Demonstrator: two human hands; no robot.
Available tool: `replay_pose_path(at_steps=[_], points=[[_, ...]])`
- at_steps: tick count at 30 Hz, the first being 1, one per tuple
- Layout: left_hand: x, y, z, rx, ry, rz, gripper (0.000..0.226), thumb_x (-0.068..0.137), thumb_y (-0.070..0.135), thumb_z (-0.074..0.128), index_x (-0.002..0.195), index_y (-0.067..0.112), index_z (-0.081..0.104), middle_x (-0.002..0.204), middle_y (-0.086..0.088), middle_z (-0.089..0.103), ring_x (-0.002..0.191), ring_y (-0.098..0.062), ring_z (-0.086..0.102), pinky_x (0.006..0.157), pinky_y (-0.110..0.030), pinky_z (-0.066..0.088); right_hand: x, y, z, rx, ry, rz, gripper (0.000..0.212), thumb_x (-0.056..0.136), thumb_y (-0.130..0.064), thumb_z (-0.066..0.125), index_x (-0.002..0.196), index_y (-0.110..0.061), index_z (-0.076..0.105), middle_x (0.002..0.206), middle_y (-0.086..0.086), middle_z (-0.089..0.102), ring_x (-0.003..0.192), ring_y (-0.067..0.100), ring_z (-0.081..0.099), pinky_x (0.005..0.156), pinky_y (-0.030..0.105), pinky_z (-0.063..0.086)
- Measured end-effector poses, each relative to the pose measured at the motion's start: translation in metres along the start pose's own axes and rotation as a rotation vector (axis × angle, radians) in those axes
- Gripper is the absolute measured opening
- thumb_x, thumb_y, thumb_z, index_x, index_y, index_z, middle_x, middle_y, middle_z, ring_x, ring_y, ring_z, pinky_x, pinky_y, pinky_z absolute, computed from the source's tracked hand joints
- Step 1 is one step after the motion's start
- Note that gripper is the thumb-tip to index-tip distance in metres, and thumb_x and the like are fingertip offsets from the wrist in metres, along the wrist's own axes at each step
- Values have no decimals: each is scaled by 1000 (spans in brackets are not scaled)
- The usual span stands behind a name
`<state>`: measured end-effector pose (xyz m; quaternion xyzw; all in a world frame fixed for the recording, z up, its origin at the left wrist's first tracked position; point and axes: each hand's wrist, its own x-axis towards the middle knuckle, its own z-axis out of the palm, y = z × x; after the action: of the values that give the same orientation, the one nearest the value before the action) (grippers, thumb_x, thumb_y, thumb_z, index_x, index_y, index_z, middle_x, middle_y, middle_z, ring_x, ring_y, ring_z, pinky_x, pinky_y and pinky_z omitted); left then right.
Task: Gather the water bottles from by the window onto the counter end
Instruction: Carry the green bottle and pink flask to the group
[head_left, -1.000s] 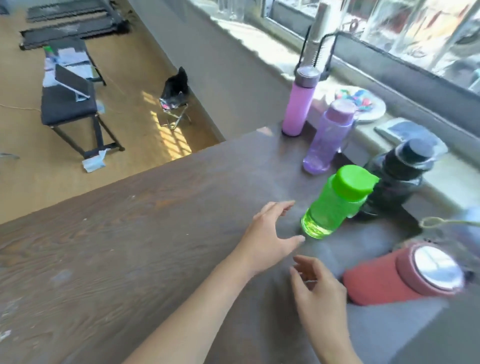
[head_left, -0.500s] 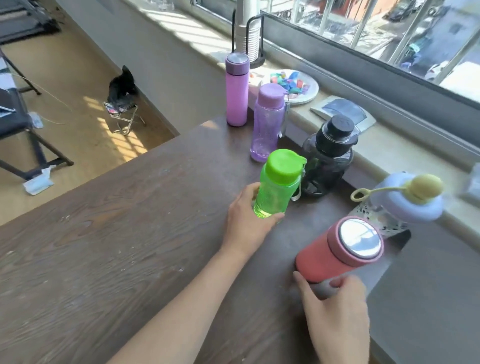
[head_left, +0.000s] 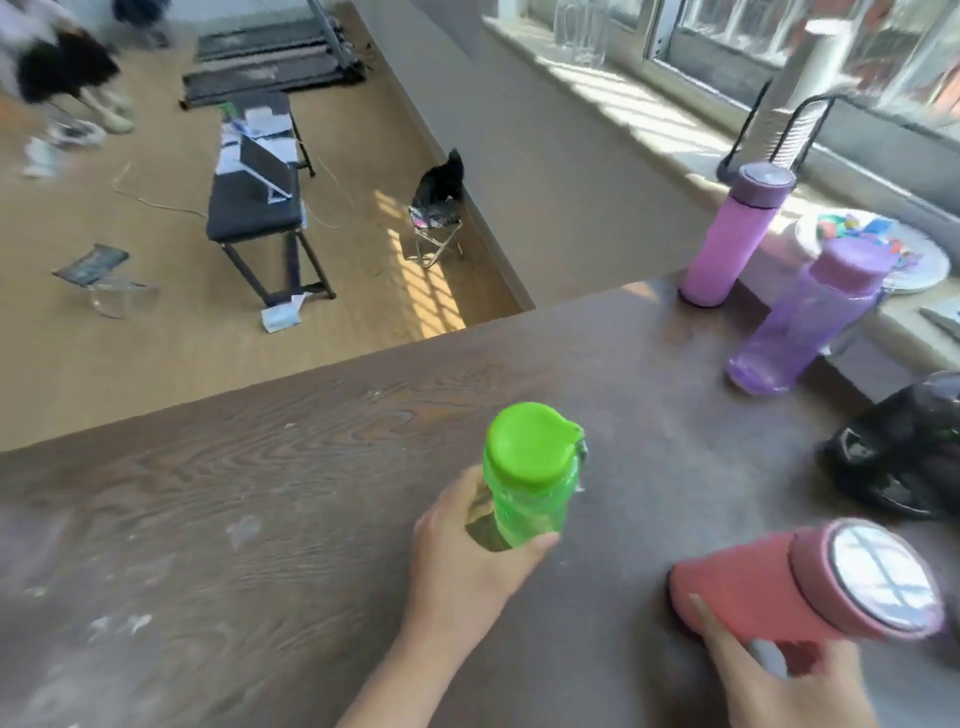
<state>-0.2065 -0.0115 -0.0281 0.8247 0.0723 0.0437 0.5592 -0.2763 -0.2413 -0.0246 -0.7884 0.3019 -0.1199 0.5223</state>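
Green plastic fills my left grip (head_left: 467, 561): the fingers are wrapped round the lower body of the green bottle (head_left: 527, 478), thumb across its front, and the bottle stands near upright with its cap toward twelve o'clock. My right grip (head_left: 779, 675) is closed under the red flask (head_left: 810, 587), whose long axis leans from its base at about nine o'clock to its shiny lid at three; I cannot tell whether either one is clear of the desk (head_left: 260, 493).

Outward from both, at about one o'clock, the purple bottle (head_left: 805, 317) and the pink flask (head_left: 727, 239) stand at the window edge, with the dark bottle (head_left: 904, 457) at two o'clock, nearer my right hand. I judge the open wood toward nine and ten o'clock is where both loads go, so the left hand leads.
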Motion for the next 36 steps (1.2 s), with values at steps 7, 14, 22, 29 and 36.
replay_pose_path(at_steps=[7,14,22,29,36], points=[[-50,-61,-174,44,396,-152,57,55,30,98,108,32,76,103,21,81,96,1,78,87,-20,60,-74,-74,145,95,-351,-154,58,63,-17,96,109,-32,62,98,-17,69,93,1,68,86,29,48],[-140,-105,-289,61,728,-271,60,55,25,99,110,35,76,108,14,82,100,-5,79,93,-30,62,-163,-138,279,57,-830,-357,51,71,-20,92,104,-39,57,101,-23,69,93,-16,64,72,7,46],[-238,-135,-329,-12,979,-349,57,53,33,95,108,28,78,103,11,84,98,-11,81,91,-36,63,-249,-189,388,-22,-1020,-642,55,70,-21,91,110,-27,53,98,-11,65,87,6,63,71,16,47],[-288,-147,-342,-36,1091,-373,57,54,29,95,108,26,77,104,7,83,97,-14,80,90,-31,63,-283,-211,443,-145,-983,-728,61,73,-24,88,123,-8,55,105,2,61,94,22,59,79,32,49],[-331,-160,-354,-14,1159,-379,55,58,27,95,109,30,75,105,7,82,101,-17,79,95,-41,62,-302,-211,471,-258,-921,-702,69,74,-28,88,128,-3,53,123,11,63,108,28,59,86,35,46]])
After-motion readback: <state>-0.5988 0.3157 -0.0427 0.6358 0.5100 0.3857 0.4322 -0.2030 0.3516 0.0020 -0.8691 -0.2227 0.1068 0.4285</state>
